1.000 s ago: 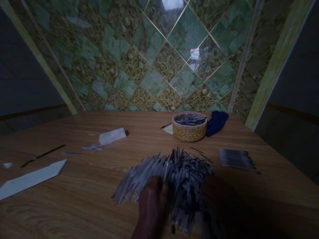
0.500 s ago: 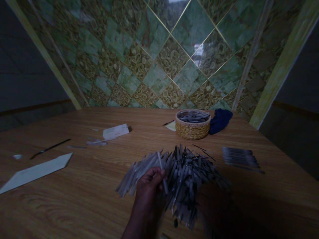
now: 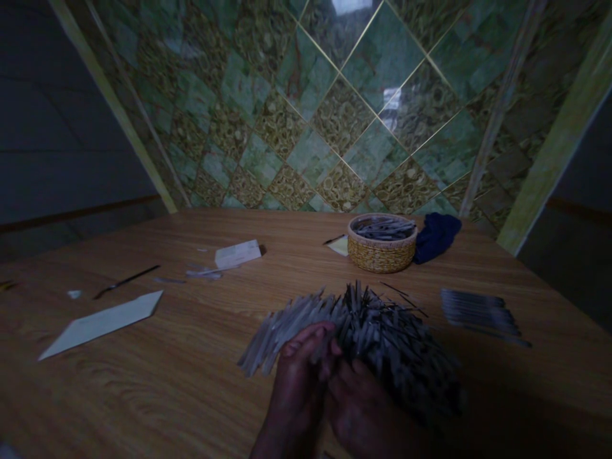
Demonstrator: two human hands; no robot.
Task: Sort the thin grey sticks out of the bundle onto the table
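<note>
My left hand (image 3: 300, 363) is closed with its fingertips pinched, over the near edge of the pile. A thin pale, half-clear stick (image 3: 319, 352) shows faintly between its fingers, mostly hidden. Against it lies my right hand (image 3: 358, 398), fingers curled in; what they grip is too dark to make out. Behind and right of both hands spreads a heap of thin dark sticks in clear sleeves (image 3: 396, 338). Paler flat sleeves (image 3: 282, 322) fan out on the heap's left side.
A woven basket (image 3: 381, 255) full of similar sticks stands at the back, beside a dark blue cloth (image 3: 436, 236). To the right lies a neat row of sticks (image 3: 478, 309). Leftward are a white box (image 3: 238, 254), a dark thin tool (image 3: 127, 280) and a pale card (image 3: 102, 323).
My right hand has come left from the dark heap to meet my left hand. The pale stick, plainly visible in my left hand before, is now mostly covered. The view has shifted left.
</note>
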